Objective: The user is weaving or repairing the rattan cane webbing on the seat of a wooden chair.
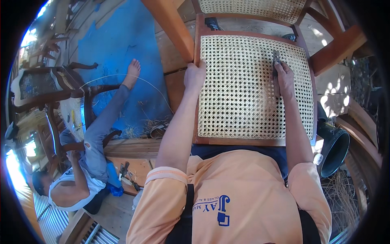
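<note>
Worn on the head, looking steeply down over the peach shirt onto both forearms and, close by, the caned chair seat. Upright, fisheye-wide, bending straight edges toward the rim, taking in a seated co-worker far to the left.

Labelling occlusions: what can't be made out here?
All in the head view:
Dark tool: exact kind unclear; right grip covers part of it.
Left grip: most fingertips hidden behind its own back.
Chair back: cut off by the top edge.
Black object: partly hidden by the caned seat; kind unclear.
</note>
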`<move>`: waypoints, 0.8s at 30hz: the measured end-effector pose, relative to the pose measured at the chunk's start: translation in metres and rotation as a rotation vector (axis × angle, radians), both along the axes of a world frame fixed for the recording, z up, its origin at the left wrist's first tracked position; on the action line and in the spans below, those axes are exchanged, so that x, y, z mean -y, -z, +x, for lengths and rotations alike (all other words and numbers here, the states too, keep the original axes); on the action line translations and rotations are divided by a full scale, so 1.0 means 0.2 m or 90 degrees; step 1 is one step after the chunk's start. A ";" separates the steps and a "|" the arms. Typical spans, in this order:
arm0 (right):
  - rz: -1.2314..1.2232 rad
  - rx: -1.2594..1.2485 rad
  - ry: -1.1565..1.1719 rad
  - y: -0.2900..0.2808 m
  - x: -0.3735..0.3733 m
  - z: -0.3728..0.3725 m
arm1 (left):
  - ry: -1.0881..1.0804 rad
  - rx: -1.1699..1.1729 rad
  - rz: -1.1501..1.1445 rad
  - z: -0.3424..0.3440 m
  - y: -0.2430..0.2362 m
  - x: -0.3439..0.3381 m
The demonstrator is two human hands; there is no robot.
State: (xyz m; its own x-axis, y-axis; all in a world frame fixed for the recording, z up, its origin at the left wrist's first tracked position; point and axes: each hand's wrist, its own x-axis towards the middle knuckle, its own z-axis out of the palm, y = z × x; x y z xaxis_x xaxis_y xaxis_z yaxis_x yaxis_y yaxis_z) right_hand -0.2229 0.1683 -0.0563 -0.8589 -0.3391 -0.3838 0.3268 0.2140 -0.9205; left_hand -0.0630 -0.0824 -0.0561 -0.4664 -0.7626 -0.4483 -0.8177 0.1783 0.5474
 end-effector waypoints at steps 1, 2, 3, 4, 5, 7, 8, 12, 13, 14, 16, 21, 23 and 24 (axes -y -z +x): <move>-0.002 0.002 0.006 0.01 -0.02 -0.01 | 0.040 0.024 -0.082 0.01 -0.03 -0.06; -0.003 -0.005 0.010 0.01 -0.03 -0.01 | 0.079 0.048 -0.167 0.02 -0.07 -0.12; -0.006 -0.010 0.011 0.01 -0.02 0.00 | 0.120 0.048 -0.246 0.04 -0.08 -0.16; -0.012 -0.004 0.013 0.01 -0.01 0.00 | 0.123 0.053 -0.251 0.07 -0.08 -0.20; -0.002 -0.011 0.014 -0.02 0.00 0.01 | 0.212 0.034 -0.353 0.08 -0.09 -0.24; 0.021 -0.037 0.006 -0.02 -0.01 0.01 | 0.310 0.018 -0.454 0.10 -0.11 -0.29; 0.016 -0.032 0.009 -0.02 0.00 0.02 | 0.390 0.008 -0.417 0.10 -0.14 -0.31; -0.008 -0.045 0.001 -0.04 -0.01 0.03 | 0.508 -0.002 -0.383 0.04 -0.12 -0.31; -0.009 -0.053 0.001 -0.05 -0.01 0.04 | 0.506 0.016 -0.347 0.02 -0.11 -0.30; -0.008 -0.051 0.011 -0.06 0.00 0.05 | 0.516 0.015 -0.347 -0.01 -0.10 -0.30; 0.025 -0.054 0.045 -0.09 0.02 0.07 | 0.502 0.020 -0.362 -0.07 -0.07 -0.27; 0.045 -0.021 0.023 -0.08 0.02 0.09 | 0.495 0.075 -0.351 -0.21 -0.02 -0.18; 0.041 -0.031 0.022 -0.07 0.02 0.08 | 0.497 0.078 -0.352 -0.28 -0.01 -0.14; 0.030 -0.039 0.008 -0.06 0.01 0.08 | 0.488 0.088 -0.358 -0.31 0.00 -0.12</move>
State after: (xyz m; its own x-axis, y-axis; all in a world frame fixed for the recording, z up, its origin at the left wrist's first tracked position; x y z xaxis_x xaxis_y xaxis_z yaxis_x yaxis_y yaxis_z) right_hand -0.2074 0.1665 -0.0436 -0.8858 -0.3104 -0.3450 0.2726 0.2537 -0.9281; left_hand -0.1245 -0.0575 -0.0556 -0.8983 -0.3924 -0.1977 -0.4203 0.8985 0.1264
